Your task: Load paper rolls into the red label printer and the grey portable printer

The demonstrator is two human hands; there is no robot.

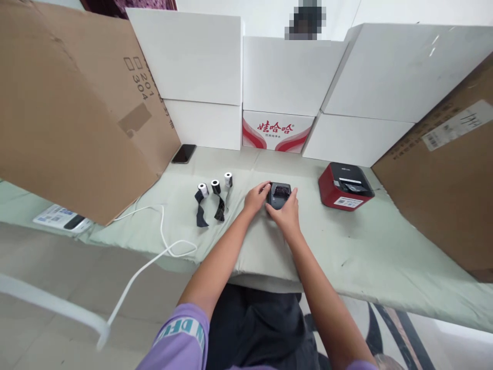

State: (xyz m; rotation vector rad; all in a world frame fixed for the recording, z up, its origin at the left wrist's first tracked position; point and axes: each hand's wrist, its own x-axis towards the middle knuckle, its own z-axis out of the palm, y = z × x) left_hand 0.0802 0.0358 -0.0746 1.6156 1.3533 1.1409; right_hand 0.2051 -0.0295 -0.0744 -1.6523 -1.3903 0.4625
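Small dark device (pixel 280 201), boxy w/ rounded corners & smooth plastic, sits mid-tabletop (pixel 308 246), set back from the cloth-draped front edge. Left hand (pixel 256 199): fingertips on its left side nr the back-left corner. Right hand (pixel 288 211): thumb at the front-left corner, fingers bent along the right side; device is held btwn thumb & fingers. Both hands grip it together, sleeves purple.

Left of it, 3 small paper rolls (pixel 215 187) stand upright in a slanting row, white cores showing, w/ thin curling tails, mostly dark & glossy, trailing twd the front edge. Right of it, a red & black printer (pixel 345 187), blocky hard plastic, nr the right cardboard panel (pixel 454 174). Flat glossy phone (pixel 184 153) at the back-left, by the left cardboard panel (pixel 77 103). Smooth white cable (pixel 162 231) loops over the front-left edge. Stiff, matte white boxes (pixel 200 61) & a red-printed box (pixel 277 131) line the back edge. Cloth is pale green, softly creased.
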